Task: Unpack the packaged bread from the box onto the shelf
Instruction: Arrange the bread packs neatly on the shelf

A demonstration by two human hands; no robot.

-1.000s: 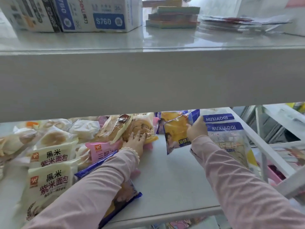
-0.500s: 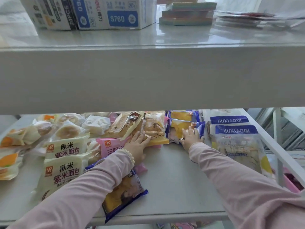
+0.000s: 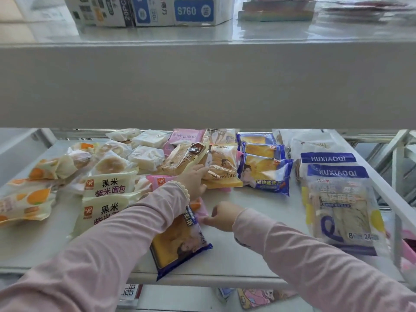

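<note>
Packaged breads lie across the white shelf (image 3: 258, 221). My left hand (image 3: 194, 180) rests with fairly straight fingers on a yellow pack (image 3: 222, 170) in the middle of the shelf. A blue-and-orange pack (image 3: 180, 244) lies partly under my left forearm near the front edge, on top of a pink pack (image 3: 201, 209). My right hand (image 3: 222, 216) is beside them with curled fingers, its thumb tip at the pink pack's edge; whether it grips anything is unclear. Three more blue-and-orange packs (image 3: 264, 174) form a row behind it. No box is in view.
The upper shelf's broad front panel (image 3: 202, 86) hangs over the breads, with printed cartons (image 3: 157, 10) on top. Large clear toast bags (image 3: 337, 199) fill the right side and white black-rice packs (image 3: 108, 185) the left. A metal frame (image 3: 396, 158) borders the right.
My right hand let go of the blue-and-orange pack it set in the back row and drew back toward the packs under my left forearm. My left hand stayed on the yellow pack.
</note>
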